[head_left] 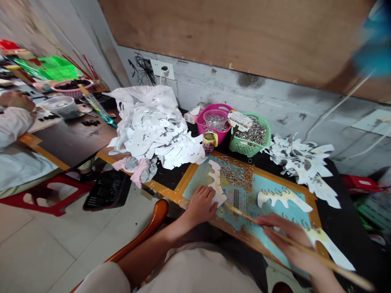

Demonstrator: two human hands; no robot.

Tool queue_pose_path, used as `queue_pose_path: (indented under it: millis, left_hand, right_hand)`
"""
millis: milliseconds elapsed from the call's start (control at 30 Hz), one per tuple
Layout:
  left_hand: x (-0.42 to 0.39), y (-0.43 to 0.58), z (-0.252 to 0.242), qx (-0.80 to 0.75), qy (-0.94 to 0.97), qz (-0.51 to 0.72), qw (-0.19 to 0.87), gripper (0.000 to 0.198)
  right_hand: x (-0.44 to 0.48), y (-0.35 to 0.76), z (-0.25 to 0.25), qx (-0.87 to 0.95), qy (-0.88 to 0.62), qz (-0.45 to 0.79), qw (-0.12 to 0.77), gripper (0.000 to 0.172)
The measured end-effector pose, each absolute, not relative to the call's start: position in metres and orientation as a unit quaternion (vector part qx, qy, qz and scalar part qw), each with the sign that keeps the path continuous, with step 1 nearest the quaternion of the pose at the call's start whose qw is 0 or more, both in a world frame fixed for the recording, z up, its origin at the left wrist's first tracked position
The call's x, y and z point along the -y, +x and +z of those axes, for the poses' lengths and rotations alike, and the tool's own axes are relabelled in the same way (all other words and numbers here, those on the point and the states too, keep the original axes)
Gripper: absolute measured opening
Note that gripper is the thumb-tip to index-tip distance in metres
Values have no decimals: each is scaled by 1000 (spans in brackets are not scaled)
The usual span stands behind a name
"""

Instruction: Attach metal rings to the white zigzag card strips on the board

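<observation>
My left hand point(200, 205) lies on the lower left edge of a white cut-out piece point(216, 179) with scalloped notches, its fingers laid on the mat and piece. In my right hand point(287, 238) is a long thin brush point(244, 215), its yellowed tip just right of that piece. Many metal rings point(236, 173) lie loose beside the piece. Right of them, another white piece point(282, 199) carries several rings along its edge. A further white piece point(330, 244) with rings lies partly behind my right hand. All are on a blue-green mat point(195, 183).
Behind the mat stand a yellow-and-purple tin point(209, 142), a pink basket point(210, 112) and a green basket point(244, 150) of metal parts. White cut-outs are heaped left point(152, 126) and right point(299, 158). A co-worker's sleeve point(12, 126) shows at far left.
</observation>
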State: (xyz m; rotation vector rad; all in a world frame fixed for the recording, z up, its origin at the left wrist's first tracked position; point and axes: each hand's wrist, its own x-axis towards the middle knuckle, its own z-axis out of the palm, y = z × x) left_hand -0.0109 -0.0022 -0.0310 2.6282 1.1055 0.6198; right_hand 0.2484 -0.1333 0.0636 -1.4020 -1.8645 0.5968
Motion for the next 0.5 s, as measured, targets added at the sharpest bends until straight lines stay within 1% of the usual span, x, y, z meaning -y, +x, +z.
queue_pose_path:
  millis: [67,100,133,200,267,333,400,433,500]
  left_hand:
    - [3,-11,-30,-376,897,206,110,26]
    - [3,-11,-29,-375,898,203,110,26]
    - [3,-11,-29,-373,899,203,109,26]
    - [4,-11,-27,-373,898,206,111,26]
    - [4,-12,-27,-376,895,211,114,26]
    - [4,-12,-27,-379,893,214,118,26]
    - [4,-13,-27,-381,891,217,121,26]
    - [4,-13,-28,-382,890,217,123,26]
    - [4,-13,-29,-385,888,218,127,26]
  right_hand:
    - [122,262,85,627,-562,206,498,13]
    - [111,266,95,577,-555,185,570,9]
    - [96,269,105,538,-539,168,626,9]
    - [56,269,121,519,-496,126,685,13]
    - [8,262,132,537,-442,105,710,14]
    - [-41,251,139,554,-432,129,699,17]
    - [-84,235,142,561,-440,172,680,27]
    - [-102,227,142,562,-445,176,674,33]
    - [-131,209,139,590,-466,177,635,41]
